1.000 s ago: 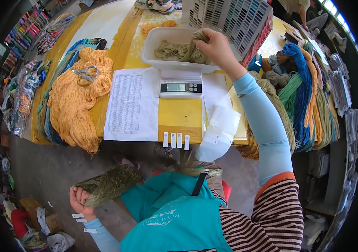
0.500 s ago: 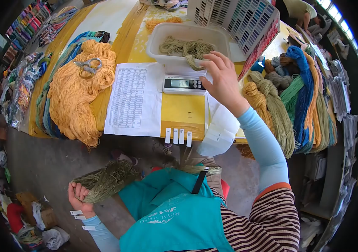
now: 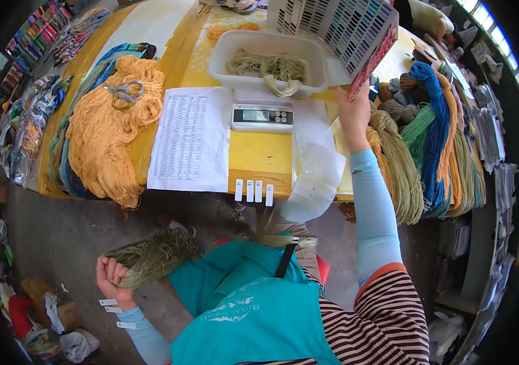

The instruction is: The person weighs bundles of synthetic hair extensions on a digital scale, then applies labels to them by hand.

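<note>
The hank (image 3: 157, 255) is off the table (image 3: 260, 149), short of its near edge; the left hand (image 3: 115, 281) is clamped round its left end, the long axis slanting rightward toward that edge; the right hand (image 3: 355, 115), nearer the tub (image 3: 226, 77) with its yarn (image 3: 268, 64), is at the chart's (image 3: 357, 38) near corner, fingers hidden; its grip I cannot tell.
</note>
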A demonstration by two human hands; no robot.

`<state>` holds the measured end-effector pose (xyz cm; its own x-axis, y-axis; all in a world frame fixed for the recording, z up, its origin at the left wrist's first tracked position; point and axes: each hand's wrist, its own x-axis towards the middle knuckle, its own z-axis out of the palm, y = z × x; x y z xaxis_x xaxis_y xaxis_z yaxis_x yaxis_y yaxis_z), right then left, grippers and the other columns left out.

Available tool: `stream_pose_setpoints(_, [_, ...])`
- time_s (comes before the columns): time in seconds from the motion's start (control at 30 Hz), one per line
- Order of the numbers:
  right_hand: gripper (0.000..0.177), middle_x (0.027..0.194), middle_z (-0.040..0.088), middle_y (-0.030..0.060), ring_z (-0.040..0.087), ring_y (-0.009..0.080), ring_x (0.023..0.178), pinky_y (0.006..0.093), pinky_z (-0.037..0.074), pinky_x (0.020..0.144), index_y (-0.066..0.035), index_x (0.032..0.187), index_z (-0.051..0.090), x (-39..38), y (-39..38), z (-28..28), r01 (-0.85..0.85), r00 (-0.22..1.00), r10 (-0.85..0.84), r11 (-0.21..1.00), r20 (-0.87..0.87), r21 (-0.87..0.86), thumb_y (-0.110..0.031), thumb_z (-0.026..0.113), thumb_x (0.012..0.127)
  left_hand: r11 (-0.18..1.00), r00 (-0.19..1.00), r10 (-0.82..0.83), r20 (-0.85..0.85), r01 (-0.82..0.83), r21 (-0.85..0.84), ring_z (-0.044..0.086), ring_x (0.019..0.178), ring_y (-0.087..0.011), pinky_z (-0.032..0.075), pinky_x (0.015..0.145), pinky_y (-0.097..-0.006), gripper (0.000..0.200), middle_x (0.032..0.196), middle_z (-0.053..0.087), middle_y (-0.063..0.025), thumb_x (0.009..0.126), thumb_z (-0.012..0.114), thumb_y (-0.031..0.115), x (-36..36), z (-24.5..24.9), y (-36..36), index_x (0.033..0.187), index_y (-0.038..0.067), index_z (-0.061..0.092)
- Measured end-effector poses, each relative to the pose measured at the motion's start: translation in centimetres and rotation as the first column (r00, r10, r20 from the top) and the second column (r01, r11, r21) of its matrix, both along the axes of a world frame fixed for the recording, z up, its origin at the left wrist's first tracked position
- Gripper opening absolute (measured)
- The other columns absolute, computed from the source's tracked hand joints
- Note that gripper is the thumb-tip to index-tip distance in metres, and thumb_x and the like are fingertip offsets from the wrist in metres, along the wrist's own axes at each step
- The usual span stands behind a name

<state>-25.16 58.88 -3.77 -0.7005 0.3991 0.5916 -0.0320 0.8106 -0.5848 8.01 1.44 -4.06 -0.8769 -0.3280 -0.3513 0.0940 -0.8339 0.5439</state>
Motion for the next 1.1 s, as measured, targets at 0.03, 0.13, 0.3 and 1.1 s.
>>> stream_pose_setpoints(0.03, [0.067,0.123,0.059,0.0255,0.057,0.0425,0.111,0.0469,0.047,0.09,-0.002,0.146,0.031,-0.1,0.2,0.2,-0.005,0.99,0.013,0.998,0.14,-0.059,-0.024,0.063,0.09,1.0,1.0,0.004,-0.001,-0.004,0.0,0.026,0.045,-0.0068,0.034,0.053,-0.0243,0.025,0.058,0.03,0.0039,0.105,0.042,0.025,0.2,0.0,0.0,0.09,0.008,0.054])
stream_pose_setpoints(0.13, [0.051,0.108,0.065,0.0257,0.061,0.0449,0.098,0.0495,0.048,0.083,-0.006,0.141,0.038,0.5,0.7,0.6,-0.014,0.992,0.023,0.998,0.125,-0.066,-0.022,0.052,0.095,1.0,1.0,-0.015,-0.023,0.015,0.014,0.026,0.045,-0.0068,0.035,0.053,-0.0247,0.025,0.058,0.03,0.0038,0.105,0.042,0.025,0.4,-0.4,-0.3,0.09,0.008,0.054])
stream_pose_setpoints(0.3, [0.033,0.098,0.066,0.0258,0.062,0.0461,0.092,0.05,0.048,0.078,-0.004,0.124,0.051,3.7,1.1,0.9,-0.031,0.997,0.034,0.999,0.062,-0.041,-0.02,0.05,0.095,1.0,1.0,0.023,0.022,-0.023,-0.002,0.026,0.045,-0.0069,0.034,0.05,-0.0237,0.022,0.057,0.029,0.004,0.104,0.045,0.023,0.1,-0.5,-0.1,0.089,0.009,0.054])
stream_pose_setpoints(1.1, [0.038,0.121,0.056,0.0111,0.05,0.0327,0.122,0.0444,0.043,0.094,-0.008,0.102,0.059,0.9,-10.1,1.6,-0.323,0.886,0.444,0.795,-0.13,0.513,-0.006,0.072,0.067,0.997,0.997,-0.059,-0.054,0.061,0.048,0.027,0.046,-0.0066,0.033,0.052,-0.025,0.02,0.058,0.029,0.0043,0.104,0.044,0.021,-1.7,0.7,0.9,0.09,0.009,0.052])
